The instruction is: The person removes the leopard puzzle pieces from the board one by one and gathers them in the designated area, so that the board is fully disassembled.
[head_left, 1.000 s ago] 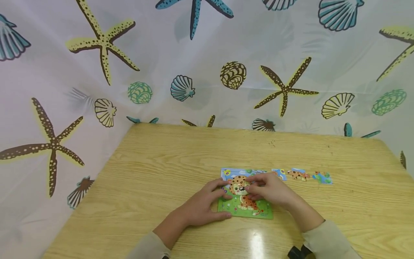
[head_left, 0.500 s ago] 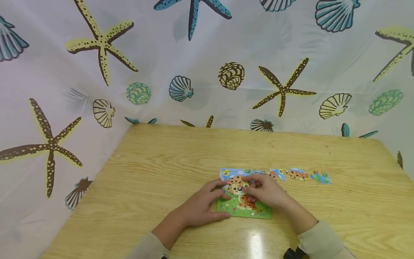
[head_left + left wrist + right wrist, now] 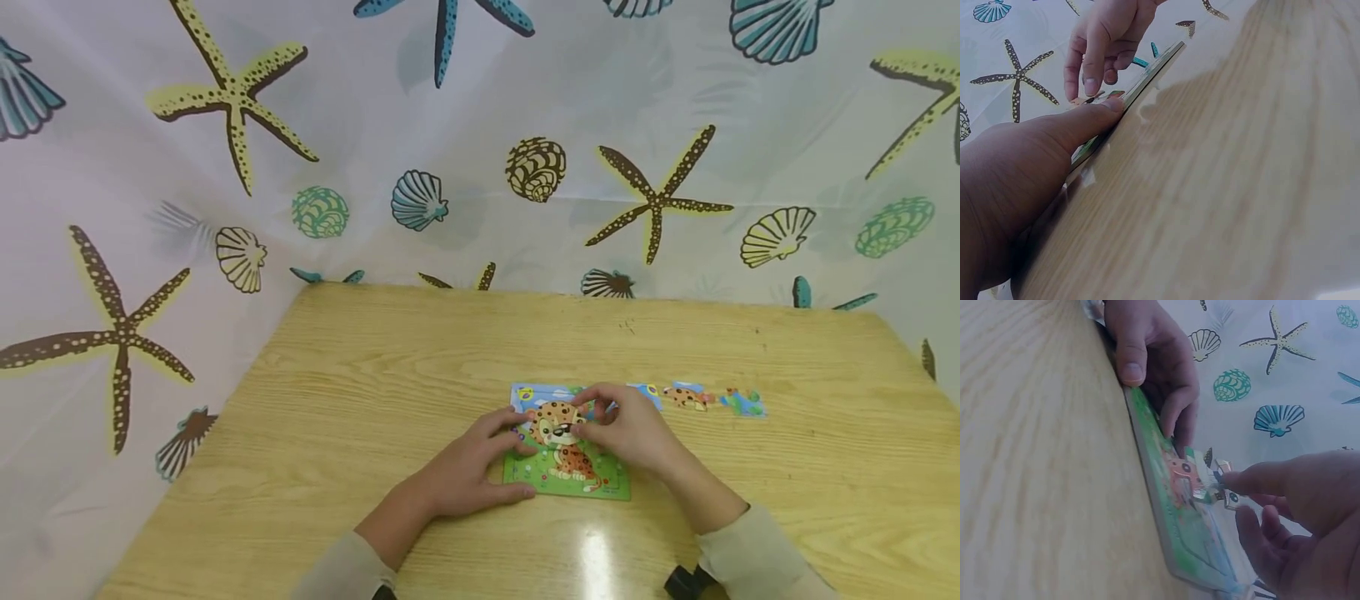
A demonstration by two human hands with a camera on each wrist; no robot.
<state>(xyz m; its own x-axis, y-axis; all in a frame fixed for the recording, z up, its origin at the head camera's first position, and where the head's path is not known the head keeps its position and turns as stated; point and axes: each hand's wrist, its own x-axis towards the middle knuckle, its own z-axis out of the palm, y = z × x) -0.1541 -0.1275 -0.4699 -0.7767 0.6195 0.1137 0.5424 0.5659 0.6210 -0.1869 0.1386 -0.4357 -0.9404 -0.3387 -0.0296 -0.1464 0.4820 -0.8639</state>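
A jigsaw puzzle board (image 3: pixel 536 477) with a spotted leopard on green grass and blue sky lies flat on the table. My left hand (image 3: pixel 472 471) rests along its left side, fingers spread over the picture and thumb at the near edge. In the left wrist view, the thumb (image 3: pixel 1094 115) presses on the board's rim. Over the upper right of the board, my right hand (image 3: pixel 633 425) pinches a puzzle piece (image 3: pixel 1232 499) between thumb and forefinger. That piece stands tilted at the leopard's face and shows a dark eye; the fingers partly hide it.
To the right of the board, a row of loose puzzle pieces lies on the wooden table (image 3: pixel 390 350): a blue one (image 3: pixel 647 393), a spotted one (image 3: pixel 686 397) and a blue-green one (image 3: pixel 745 403). Behind hangs a curtain (image 3: pixel 480 125) with starfish and shells.
My right hand has shifted slightly right and away over the board, with the piece pinched in its fingers. More of the leopard's body shows. The left hand stays in place.
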